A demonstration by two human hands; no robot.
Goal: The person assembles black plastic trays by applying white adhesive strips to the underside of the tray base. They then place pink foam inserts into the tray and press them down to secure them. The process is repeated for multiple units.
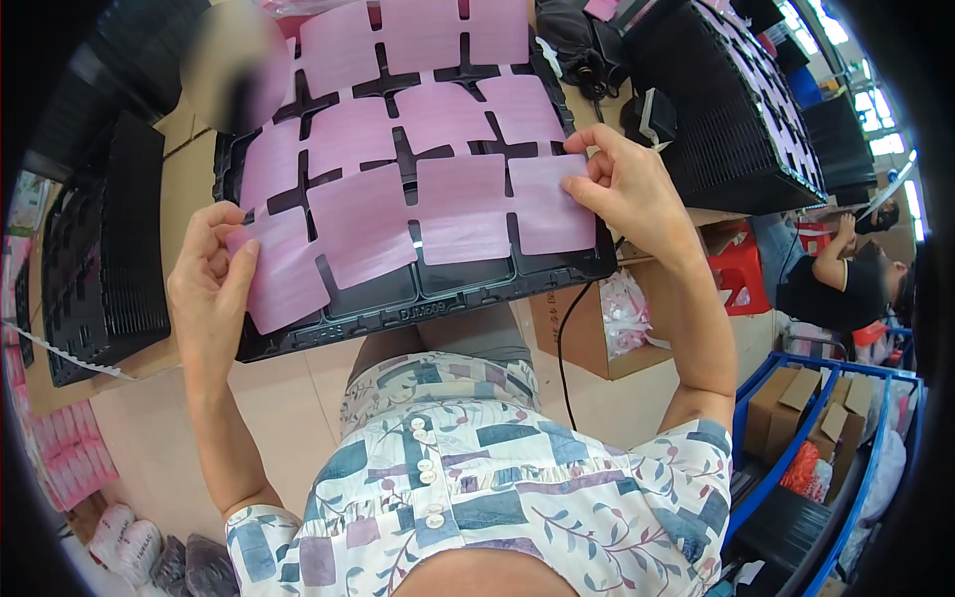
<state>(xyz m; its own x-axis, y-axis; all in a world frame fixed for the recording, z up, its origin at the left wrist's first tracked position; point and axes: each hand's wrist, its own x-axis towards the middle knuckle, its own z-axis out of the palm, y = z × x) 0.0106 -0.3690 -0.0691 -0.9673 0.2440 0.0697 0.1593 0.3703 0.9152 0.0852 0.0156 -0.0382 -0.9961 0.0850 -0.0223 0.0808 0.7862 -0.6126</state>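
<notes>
Our left hand (211, 289) grips a pink sheet (281, 271) at the black tray's (418, 298) eight o'clock corner; our right hand (625, 184) pinches another pink sheet (549, 204) at three o'clock.

Wearer has on a short-sleeved blouse (468, 478): white base, patchwork print of slate-blue, teal and mauve rectangles with thin leafy branch motifs in dark red-brown. Row of small white round buttons (426, 468) down the front placket. Sleeves end above the elbow. Grey-brown trousers or skirt (448, 338) show below the hem. Both forearms bare, no watch, rings or gloves visible.
</notes>
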